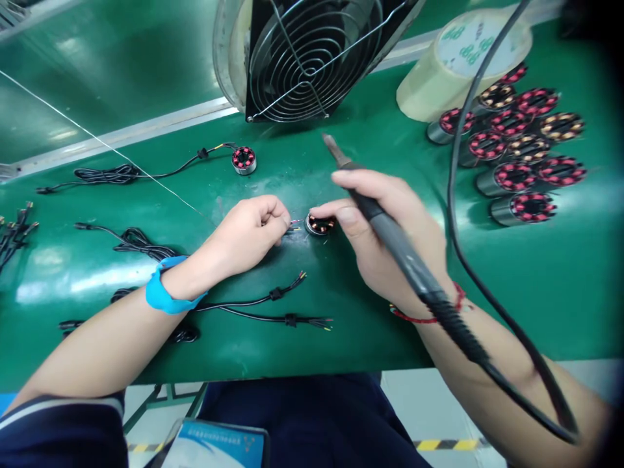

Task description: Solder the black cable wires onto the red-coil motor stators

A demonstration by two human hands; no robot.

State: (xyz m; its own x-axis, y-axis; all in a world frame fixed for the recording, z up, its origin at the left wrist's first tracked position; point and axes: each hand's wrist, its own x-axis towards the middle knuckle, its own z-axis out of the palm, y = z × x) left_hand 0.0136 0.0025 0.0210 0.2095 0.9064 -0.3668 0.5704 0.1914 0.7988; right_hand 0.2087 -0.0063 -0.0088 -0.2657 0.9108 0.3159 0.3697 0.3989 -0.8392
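Note:
In my right hand is a soldering iron, its tip pointing up and away over the green table. The index finger of that hand touches a small round motor stator with copper windings. Just left of it, my left hand pinches a black cable near its end, where thin coloured wires stick out toward the stator. The wires lie close to the stator; whether they touch it I cannot tell. Another stator, with red windings, sits farther back, joined to a bundled cable.
A fan with a wire guard stands at the back. Right of it are a large tape roll and several stators. More cables lie near the front edge. The iron's cord loops along the right. A thin strand crosses the left.

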